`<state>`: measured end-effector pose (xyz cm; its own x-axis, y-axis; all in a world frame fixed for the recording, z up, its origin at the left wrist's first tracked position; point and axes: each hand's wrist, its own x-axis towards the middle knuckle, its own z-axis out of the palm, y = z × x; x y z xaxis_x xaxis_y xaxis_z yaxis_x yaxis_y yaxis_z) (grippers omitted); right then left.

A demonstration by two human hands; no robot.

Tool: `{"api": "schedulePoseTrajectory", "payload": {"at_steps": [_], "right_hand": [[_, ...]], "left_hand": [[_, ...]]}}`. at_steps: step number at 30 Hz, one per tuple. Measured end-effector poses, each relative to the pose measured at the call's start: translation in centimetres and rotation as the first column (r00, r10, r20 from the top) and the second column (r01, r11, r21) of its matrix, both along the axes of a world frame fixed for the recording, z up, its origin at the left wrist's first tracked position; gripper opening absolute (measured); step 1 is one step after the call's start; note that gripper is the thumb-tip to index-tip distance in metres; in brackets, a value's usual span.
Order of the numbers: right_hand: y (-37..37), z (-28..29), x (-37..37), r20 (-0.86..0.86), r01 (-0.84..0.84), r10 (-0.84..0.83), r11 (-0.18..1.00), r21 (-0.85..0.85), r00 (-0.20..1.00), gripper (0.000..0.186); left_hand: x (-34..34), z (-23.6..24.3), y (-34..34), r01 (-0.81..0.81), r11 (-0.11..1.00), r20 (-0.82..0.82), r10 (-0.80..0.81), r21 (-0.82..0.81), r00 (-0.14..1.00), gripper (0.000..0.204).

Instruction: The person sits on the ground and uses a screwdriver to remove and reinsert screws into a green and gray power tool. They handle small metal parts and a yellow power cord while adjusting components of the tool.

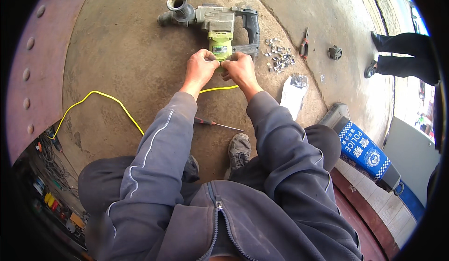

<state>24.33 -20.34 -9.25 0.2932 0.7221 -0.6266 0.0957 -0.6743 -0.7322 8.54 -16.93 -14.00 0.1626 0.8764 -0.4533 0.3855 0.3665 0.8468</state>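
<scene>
A green and grey rotary hammer [220, 27] lies on the concrete, its black handle to the right and its flared front end to the left. My left hand [201, 69] and my right hand [240, 70] meet at the near end of its green motor housing. The fingertips of both are pinched together there, almost touching each other. Whatever sits between them is too small and too covered to make out. A yellow cord [219, 89] runs behind my wrists. Closer to my shoe is a screwdriver [206, 121] with a dark red and black handle.
Right of the hammer lie several small metal pieces [282, 58], pliers [304, 45], a round black part [335, 52] and a white package [293, 98]. A blue checkered stand [367, 153] is at right. Another person's legs [404, 57] stand beyond. Tools and cables [49, 160] fill the lower left.
</scene>
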Motion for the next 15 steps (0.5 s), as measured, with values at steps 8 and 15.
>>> {"api": "schedulePoseTrajectory", "payload": {"at_steps": [8,15], "right_hand": [[-0.1,-1.4,0.0,0.100,-0.035,0.032,0.999,0.023,0.995,0.017],[-0.9,-2.9,-0.6,0.220,-0.047,0.039,0.998,0.030,0.975,0.019]], "left_hand": [[-0.1,-0.4,0.2,0.037,0.999,-0.001,-0.037,0.025,0.999,0.021],[0.1,1.3,-0.7,0.061,0.984,-0.081,-0.048,0.165,0.996,0.017]]}}
